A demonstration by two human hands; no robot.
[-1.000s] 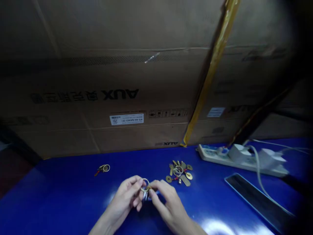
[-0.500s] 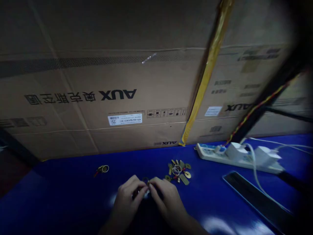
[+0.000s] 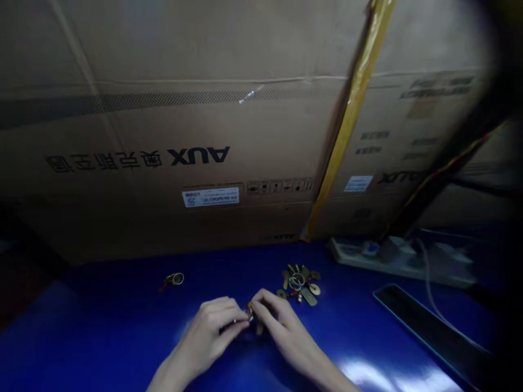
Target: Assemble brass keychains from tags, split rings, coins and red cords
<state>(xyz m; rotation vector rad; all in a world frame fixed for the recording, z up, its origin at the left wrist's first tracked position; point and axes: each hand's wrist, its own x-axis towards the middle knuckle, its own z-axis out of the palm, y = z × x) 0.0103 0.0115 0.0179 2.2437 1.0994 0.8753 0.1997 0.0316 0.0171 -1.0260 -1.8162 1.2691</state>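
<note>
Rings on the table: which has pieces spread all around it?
The ring nearer the right hand; metal pieces fan out around it, while the other ring has pieces bunched leftward.

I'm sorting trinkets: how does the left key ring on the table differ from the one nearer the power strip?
The left key ring makes a small bundle; the right key ring covers a wider patch. The left key ring's charms bunch to one side; the right key ring's charms fan out all around. Both have red bits and lie on the blue table.
</note>
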